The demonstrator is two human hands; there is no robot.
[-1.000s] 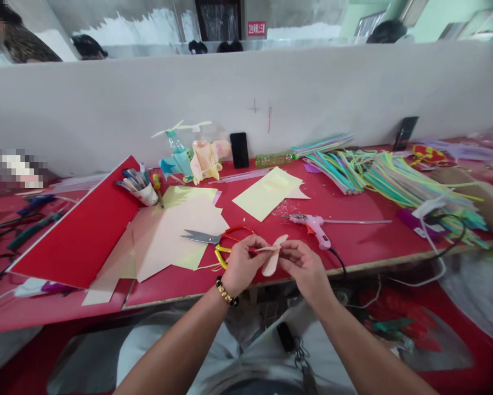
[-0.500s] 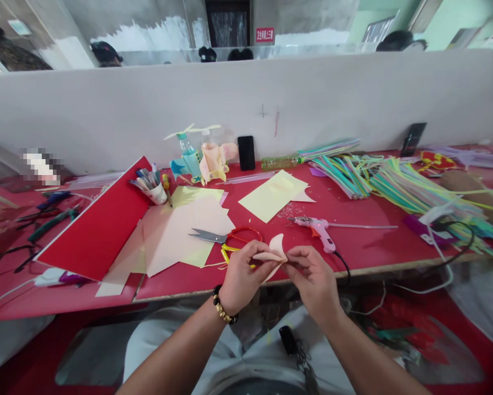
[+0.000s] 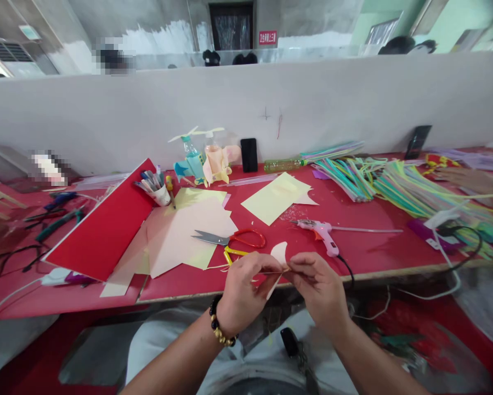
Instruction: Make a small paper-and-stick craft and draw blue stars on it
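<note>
Between my two hands, just over the table's front edge, is a small pale pink paper cutout (image 3: 279, 253) with a curved upper flap. My left hand (image 3: 252, 285), with a beaded bracelet on its wrist, pinches the left side of it. The fingertips of my right hand (image 3: 315, 282) are closed on its right side. Part of the paper is hidden by the fingers. Scissors (image 3: 213, 237) with red and yellow handles lie beyond my left hand, blades apart. A pink glue gun (image 3: 322, 233) rests on its side beyond my right hand.
Pale paper sheets (image 3: 188, 230) and a yellow sheet (image 3: 273, 197) lie on the red table. A tilted red board (image 3: 106, 230), a pen cup (image 3: 159, 195), paper-covered bottles (image 3: 215, 162), a phone (image 3: 249, 155) and bundled coloured strips (image 3: 406, 184) stand or lie around. Another person's hand (image 3: 472, 178) is at right.
The paper cutout has been turned in my fingers, so its left part now shows almost edge-on. Both hands sit slightly lower in view. The other person's hand at right has moved over the strips.
</note>
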